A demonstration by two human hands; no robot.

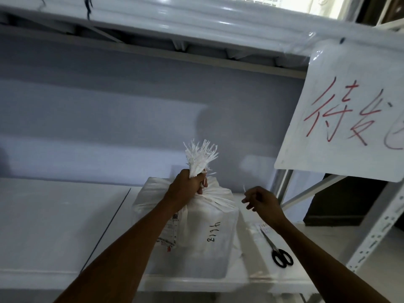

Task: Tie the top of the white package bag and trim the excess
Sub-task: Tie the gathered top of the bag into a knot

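In the head view, one white package bag (205,224) stood on the white shelf (54,226), a little right of the middle. Its contents could not be seen through the fabric; the sides held a boxy shape. Black handwritten digits ran down its front, and a printed label (171,230) was stuck to its left face.

The left hand (188,184) was clenched in a fist around the gathered neck of the bag, and the frayed top (201,156) fanned up out of the fist in loose white strips. A thin white tie (204,182) looped around the neck just beside the knuckles.

The right hand (260,199) hung to the right of the bag, apart from it, its fingertips pressed together on a short white strand (244,189) that stuck upward.

One pair of black-handled scissors (276,250) lay flat on the shelf to the right of the bag, under the right forearm, touching neither hand; their blades rested over a clear plastic sheet (258,228).

One white sign (349,110) with red handwriting hung from the upper shelf at the right, beside a perforated white upright (376,235).
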